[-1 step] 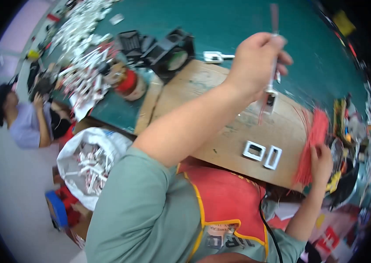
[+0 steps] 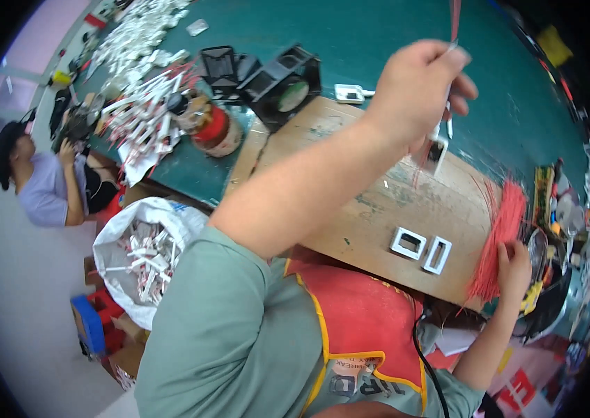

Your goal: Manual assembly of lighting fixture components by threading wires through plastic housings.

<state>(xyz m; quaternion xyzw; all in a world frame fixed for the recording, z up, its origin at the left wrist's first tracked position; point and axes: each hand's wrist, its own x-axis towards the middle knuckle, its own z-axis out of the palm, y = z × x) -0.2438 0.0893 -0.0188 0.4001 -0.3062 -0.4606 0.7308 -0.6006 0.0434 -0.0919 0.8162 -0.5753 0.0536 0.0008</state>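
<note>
Green bench (image 2: 378, 42) lay under a wooden board (image 2: 378, 209). I saw my left hand (image 2: 417, 90) raised above it, pinching a thin red wire (image 2: 454, 17) — a small black part (image 2: 436, 152) dangled below. My right hand (image 2: 514, 268) gripped a bundle of red wires (image 2: 500, 233) at the board's edge, beside two white frames (image 2: 422, 249).

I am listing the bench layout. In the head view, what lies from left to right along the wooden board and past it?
Red-capped jar → black fan → two white rectangular frames → bundle of red wires → right hand at the bundle's lower end.
</note>
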